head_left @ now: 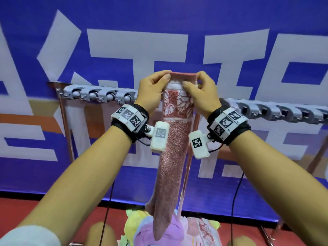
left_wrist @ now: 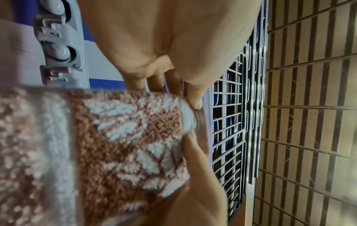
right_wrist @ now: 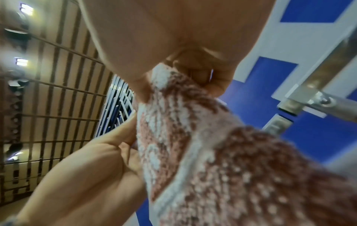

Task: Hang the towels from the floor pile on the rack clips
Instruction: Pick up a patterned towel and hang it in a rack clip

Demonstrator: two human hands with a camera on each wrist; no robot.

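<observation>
A dusty-pink towel [head_left: 173, 150] with a white leaf pattern hangs long and narrow in front of the rack. My left hand [head_left: 156, 89] pinches its top left corner and my right hand [head_left: 198, 89] pinches the top right corner, holding the top edge just above the grey clip rail [head_left: 99, 95]. The left wrist view shows the towel [left_wrist: 125, 137] pinched by my left hand [left_wrist: 195, 102], with clips [left_wrist: 58, 50] beside it. In the right wrist view my right hand [right_wrist: 193, 76] grips the towel [right_wrist: 212, 152]. The towel's lower end reaches the floor pile [head_left: 170, 229].
More clips [head_left: 276, 111] run along the rail to the right. Copper rack legs [head_left: 66, 125] stand at the left. A blue and white banner [head_left: 159, 41] backs the rack. The pile holds yellow, lilac and pink towels on a red floor [head_left: 62, 208].
</observation>
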